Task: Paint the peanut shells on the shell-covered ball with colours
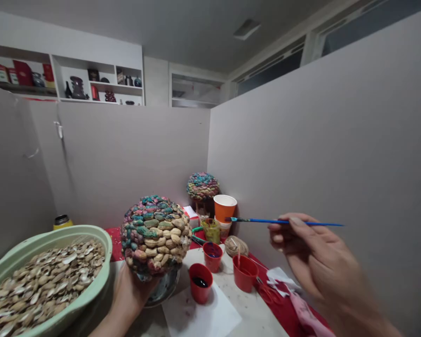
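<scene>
My left hand (129,292) grips from below a dome (156,234) covered in peanut shells, its top painted teal, pink and purple and its lower rows bare tan. My right hand (312,255) pinches a thin blue paintbrush (284,221), held level with its bristles pointing left toward an orange paper cup (225,207). Between my hands stand three small red paint cups (200,282), (212,256), (244,273) on the table.
A pale green basin (91,290) full of peanut shells sits at the left. A second painted shell dome (202,186) stands in the back corner beside a greenish cup (211,230). Twine, white paper (199,316), red cloth and grey partition walls surround the table.
</scene>
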{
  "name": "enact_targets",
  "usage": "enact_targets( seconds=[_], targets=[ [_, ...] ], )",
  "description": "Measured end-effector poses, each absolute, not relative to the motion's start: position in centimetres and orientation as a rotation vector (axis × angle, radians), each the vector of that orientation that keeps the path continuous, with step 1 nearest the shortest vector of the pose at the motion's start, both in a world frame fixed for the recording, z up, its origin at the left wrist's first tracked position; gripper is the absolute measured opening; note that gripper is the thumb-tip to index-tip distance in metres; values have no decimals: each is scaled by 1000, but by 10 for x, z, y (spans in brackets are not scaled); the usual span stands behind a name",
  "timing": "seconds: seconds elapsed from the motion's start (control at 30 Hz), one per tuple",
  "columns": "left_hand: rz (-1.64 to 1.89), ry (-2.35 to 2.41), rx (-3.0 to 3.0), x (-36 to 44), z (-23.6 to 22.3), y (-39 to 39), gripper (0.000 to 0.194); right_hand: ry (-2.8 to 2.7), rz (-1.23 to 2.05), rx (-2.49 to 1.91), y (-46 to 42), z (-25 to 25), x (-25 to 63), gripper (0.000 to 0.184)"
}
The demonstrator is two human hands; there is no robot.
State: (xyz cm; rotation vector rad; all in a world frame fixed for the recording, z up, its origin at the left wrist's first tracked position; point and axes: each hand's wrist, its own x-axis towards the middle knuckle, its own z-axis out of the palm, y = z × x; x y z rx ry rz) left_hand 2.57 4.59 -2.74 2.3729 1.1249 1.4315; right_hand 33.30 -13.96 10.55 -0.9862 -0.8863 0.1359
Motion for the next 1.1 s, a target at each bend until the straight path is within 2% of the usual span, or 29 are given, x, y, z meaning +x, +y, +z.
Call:
enact_targets(
  seconds=[0.13, 0.27, 0.6, 0.77, 1.0, 1.1],
  targets=[
    [1439, 1207, 2265, 28, -27, 42, 47, -930, 227, -719, -125, 136, 275, 33],
    [1484, 1197, 2208, 30, -30, 40, 46, -1073, 217, -666, -105, 141, 239, 30],
    [1664, 1075, 2060, 42, -28, 33, 23, -1152, -6, -636, -89, 125, 238, 14],
    [1624, 1098, 2052, 39, -35, 37, 39, -1189, -13, -650, -92, 117, 245, 14],
    [1600, 1069, 2054, 38, -32, 33, 43, -1261, -140, -700, -94, 117, 240, 15],
    [1590, 1066, 2052, 38, -28, 30, 39, -1281, -140, -693, -92, 116, 239, 14]
  ],
)
